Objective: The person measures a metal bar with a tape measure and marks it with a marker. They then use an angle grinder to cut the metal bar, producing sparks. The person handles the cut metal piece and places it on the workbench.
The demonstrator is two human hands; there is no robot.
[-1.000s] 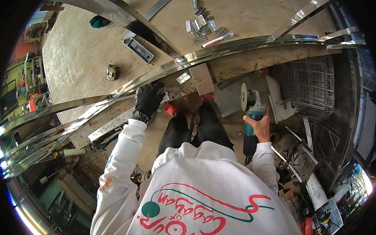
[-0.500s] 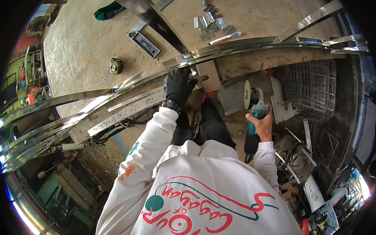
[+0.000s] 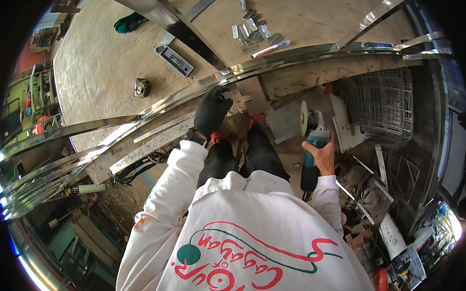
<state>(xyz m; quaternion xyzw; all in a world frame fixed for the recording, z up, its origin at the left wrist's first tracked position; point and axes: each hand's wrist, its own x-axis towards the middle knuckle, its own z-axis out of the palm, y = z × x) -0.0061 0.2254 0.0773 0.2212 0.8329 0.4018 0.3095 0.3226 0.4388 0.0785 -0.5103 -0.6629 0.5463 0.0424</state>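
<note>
My bare right hand (image 3: 323, 155) grips a teal and black angle grinder (image 3: 312, 171), held upright off to the right with its pale disc (image 3: 303, 118) at the far end. The black-gloved left hand (image 3: 211, 110) is just in front of the table's near edge, its fingers curled in. Whether something small is inside them is hidden. Right beyond those fingers lie long shiny metal tubes (image 3: 194, 90), running across the table edge. Another shiny tube (image 3: 183, 28) meets them there, slanting away to the upper left.
On the wooden table (image 3: 103, 53) lie a tape measure (image 3: 141, 88), a square (image 3: 175, 60), a marker (image 3: 271, 49) and several short metal pieces (image 3: 251, 30). Wire racks (image 3: 383, 109) stand at the right. A fan-like metal part (image 3: 372, 201) and scraps clutter the floor.
My left hand has drawn back from the tube joint, toward me and slightly left, with its fingers now curled. The right hand keeps the grinder in nearly the same place.
</note>
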